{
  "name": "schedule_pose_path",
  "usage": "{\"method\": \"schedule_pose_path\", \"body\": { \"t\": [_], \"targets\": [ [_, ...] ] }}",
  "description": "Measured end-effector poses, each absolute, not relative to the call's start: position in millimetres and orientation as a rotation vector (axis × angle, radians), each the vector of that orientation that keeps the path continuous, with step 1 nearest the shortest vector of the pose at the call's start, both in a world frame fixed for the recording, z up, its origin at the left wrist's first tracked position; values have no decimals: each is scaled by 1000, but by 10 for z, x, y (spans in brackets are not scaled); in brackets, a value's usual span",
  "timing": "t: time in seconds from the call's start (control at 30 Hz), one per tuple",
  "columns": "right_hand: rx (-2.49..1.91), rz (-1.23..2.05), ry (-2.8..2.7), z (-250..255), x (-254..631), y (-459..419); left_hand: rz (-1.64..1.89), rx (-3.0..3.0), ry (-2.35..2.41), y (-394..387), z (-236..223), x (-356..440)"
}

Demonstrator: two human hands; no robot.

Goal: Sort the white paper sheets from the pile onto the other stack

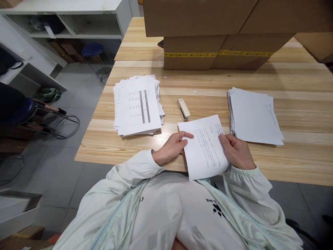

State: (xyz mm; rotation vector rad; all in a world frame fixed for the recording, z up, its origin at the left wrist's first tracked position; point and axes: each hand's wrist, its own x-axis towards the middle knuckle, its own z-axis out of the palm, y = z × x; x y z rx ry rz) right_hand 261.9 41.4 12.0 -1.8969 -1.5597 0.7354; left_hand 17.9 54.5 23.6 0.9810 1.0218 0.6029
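Note:
Between my two hands a printed sheet of paper is held at the near edge of the table, its lower end reaching past that edge. My right hand grips its right side, thumb on top. At the left side, my left hand pinches the paper, with the index finger lying over the print and other fingers hidden beneath. Whether it is one sheet or several, I cannot tell. Just beyond the paper lies a cream stapler. A stack of printed papers is to the left, another paper stack to the right.
Large cardboard boxes with yellow tape stand stacked at the back of the wooden table. A dark flat object pokes out beside them. Blue stools and a white shelf unit are off to the left.

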Motion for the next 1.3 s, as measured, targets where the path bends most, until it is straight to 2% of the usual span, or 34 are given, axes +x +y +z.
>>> {"method": "schedule_pose_path", "body": {
  "t": [0.27,0.4,0.5,0.6,0.7,0.8,0.93,1.13,1.23,1.3],
  "targets": [
    [-1997,720,-1635,53,2659,677,621,888,1067,752,245,298],
    [-2179,544,-1809,145,2829,623,597,796,1094,822,210,382],
    [-2277,362,-2000,446,3040,525,637,766,1099,837,192,411],
    [-2105,320,-2162,838,3127,592,660,742,1087,836,192,419],
    [-1755,574,-2262,1062,2916,956,678,739,1079,833,196,416],
    [-1497,844,-2320,964,2491,1493,671,753,1068,834,185,401],
    [-1562,915,-2296,589,1981,1997,648,812,1080,852,156,353],
    [-1571,1043,-2135,363,1683,2008,627,882,1100,898,131,281],
    [-1605,1012,-2161,407,1639,1962,614,875,1097,908,124,273],
    [-1633,816,-2269,450,1615,1970,609,871,1107,914,124,266]
  ]
}}
